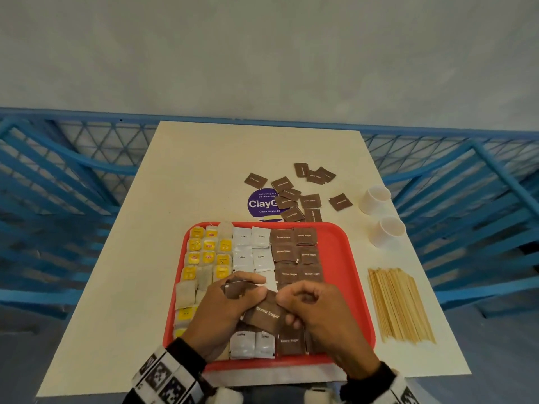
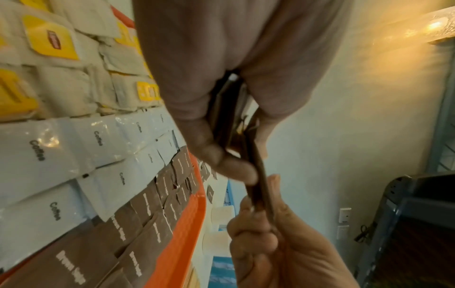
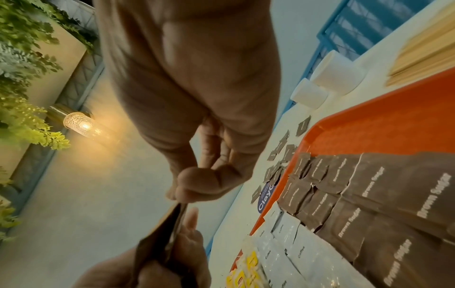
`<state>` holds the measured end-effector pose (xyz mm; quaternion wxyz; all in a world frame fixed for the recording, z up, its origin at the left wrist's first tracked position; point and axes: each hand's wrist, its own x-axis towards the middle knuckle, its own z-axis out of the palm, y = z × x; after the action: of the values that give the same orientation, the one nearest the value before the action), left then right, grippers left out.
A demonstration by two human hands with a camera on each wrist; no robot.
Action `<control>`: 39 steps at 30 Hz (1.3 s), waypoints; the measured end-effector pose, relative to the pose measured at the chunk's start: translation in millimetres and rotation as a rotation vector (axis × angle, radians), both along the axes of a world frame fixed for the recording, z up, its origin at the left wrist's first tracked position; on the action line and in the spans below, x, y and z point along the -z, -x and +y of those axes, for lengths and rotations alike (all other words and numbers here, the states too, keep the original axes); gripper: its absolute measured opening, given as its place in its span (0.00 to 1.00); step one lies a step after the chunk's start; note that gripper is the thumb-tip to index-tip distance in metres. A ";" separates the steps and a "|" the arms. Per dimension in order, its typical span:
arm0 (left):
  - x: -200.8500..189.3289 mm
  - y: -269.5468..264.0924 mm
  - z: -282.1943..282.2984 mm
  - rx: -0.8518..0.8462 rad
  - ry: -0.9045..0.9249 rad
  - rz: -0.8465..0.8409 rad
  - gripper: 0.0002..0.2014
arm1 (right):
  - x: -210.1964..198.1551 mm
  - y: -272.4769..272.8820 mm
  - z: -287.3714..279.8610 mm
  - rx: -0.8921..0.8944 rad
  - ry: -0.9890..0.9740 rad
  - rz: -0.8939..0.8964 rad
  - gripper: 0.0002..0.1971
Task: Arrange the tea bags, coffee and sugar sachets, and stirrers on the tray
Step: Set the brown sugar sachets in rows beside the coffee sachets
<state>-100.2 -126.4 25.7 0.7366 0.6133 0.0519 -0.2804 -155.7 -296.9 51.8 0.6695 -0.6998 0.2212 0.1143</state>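
Fingers of both hands curl round brown sugar sachets above the tray's [image 1: 338,243] near half. Left hand [image 1: 224,304], back up, grips a small stack [image 1: 236,288]; right hand [image 1: 318,310] pinches one sachet [image 1: 267,313] off it, thumb on top. Tea bags [image 1: 204,252] at 9 o'clock on tray, coffee [image 1: 250,246] middle, sugar rows [image 1: 294,255] toward 3. Loose sachets [image 1: 291,193] at 12 o'clock, stirrers [image 1: 399,304] at 3. Left wrist view alone shows stack edge-on [image 2: 229,117]. Right wrist view alone shows wall lamp [image 3: 78,124].
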 end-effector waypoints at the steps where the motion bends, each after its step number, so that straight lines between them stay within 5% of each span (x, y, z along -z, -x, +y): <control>1: -0.2 0.4 -1.9 -0.043 -0.014 -0.023 0.10 | -0.4 1.4 0.8 -0.001 -0.006 0.010 0.07; 5: -2.5 1.6 -5.7 -0.144 0.004 -0.019 0.13 | 1.7 6.5 7.6 -0.016 -0.007 0.032 0.11; 11: -12.5 7.6 -0.7 0.048 0.284 0.337 0.21 | 1.3 4.3 9.8 -0.032 -0.025 -0.022 0.08; 15: -8.9 10.4 9.1 -0.004 0.419 0.428 0.20 | 0.7 2.2 6.4 -0.014 0.022 -0.081 0.08; 18: -8.6 8.0 17.0 -0.073 0.445 0.401 0.05 | -1.5 1.6 -1.2 0.012 -0.078 -0.098 0.10; 21: -6.7 0.3 24.5 -0.041 0.420 0.330 0.02 | -4.3 0.5 -5.6 0.008 -0.135 -0.117 0.11; 28: -16.7 -0.9 23.3 0.335 -0.076 -0.163 0.16 | -3.9 0.9 -4.1 0.032 -0.077 -0.184 0.06; 34: -14.7 -3.9 32.1 0.423 0.040 -0.125 0.17 | -2.5 5.8 1.7 0.046 0.175 -0.436 0.08; 39: -14.7 -5.2 27.4 0.401 0.107 -0.094 0.15 | 2.3 10.8 5.7 0.051 -0.060 -0.255 0.09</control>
<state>-95.0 -99.0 40.4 0.6992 0.5837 -0.1206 -0.3949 -166.5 -291.2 49.6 0.7154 -0.6826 0.1486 0.0137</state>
